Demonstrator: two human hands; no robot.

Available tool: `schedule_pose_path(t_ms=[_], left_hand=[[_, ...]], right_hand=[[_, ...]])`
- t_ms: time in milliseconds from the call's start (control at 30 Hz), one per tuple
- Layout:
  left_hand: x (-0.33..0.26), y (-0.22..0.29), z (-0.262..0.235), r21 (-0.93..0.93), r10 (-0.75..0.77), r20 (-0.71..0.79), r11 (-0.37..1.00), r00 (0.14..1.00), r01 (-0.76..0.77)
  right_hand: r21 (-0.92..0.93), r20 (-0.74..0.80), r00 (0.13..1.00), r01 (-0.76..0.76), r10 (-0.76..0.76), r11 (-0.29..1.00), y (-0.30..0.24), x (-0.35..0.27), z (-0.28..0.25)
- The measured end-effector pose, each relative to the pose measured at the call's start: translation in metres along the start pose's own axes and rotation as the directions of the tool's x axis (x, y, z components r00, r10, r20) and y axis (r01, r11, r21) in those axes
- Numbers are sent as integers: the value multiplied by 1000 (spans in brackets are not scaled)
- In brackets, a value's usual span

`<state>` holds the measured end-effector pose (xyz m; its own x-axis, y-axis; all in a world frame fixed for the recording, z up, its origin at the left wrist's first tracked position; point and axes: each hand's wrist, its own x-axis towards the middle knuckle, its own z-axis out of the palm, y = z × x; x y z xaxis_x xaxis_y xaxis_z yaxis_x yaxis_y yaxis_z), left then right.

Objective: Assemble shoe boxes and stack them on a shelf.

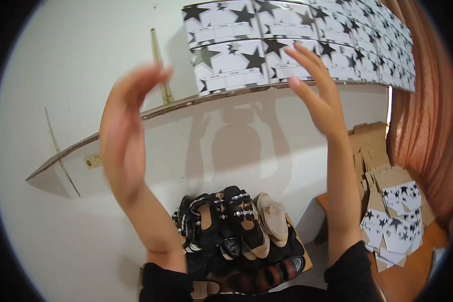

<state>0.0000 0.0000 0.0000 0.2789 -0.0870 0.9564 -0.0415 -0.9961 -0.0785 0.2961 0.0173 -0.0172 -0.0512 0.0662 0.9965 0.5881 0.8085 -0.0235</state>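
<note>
Both my arms are raised toward a wall shelf (191,101). Two stacked rows of white shoeboxes (229,65) with black and grey stars stand along it. My left hand (126,118) is over the shelf's bare left part, left of the boxes; it is blurred, its fingers bent over and holding nothing visible. In front of the boxes is my right hand (322,95), empty, with thumb and fingers apart. Whether its fingertips touch a box cannot be told. Below lies a pile of black sandals (246,224) with shiny straps, beside a beige shoe (273,219).
A brown-strapped sandal (267,276) lies at the front of the pile. On the right, flattened cardboard and star-printed sheets (402,226) cover part of a wooden table (410,282). An orange curtain (418,136) hangs beside it. A wall socket (92,161) sits under the shelf.
</note>
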Motion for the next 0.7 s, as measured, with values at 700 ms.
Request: schedule_pose_path(t_ms=[700], left_hand=[[-315,78,335,-259,-451,871,-82,196,962]], right_hand=[[-134,-386,298,-955,873,266,-86,-441,-274]])
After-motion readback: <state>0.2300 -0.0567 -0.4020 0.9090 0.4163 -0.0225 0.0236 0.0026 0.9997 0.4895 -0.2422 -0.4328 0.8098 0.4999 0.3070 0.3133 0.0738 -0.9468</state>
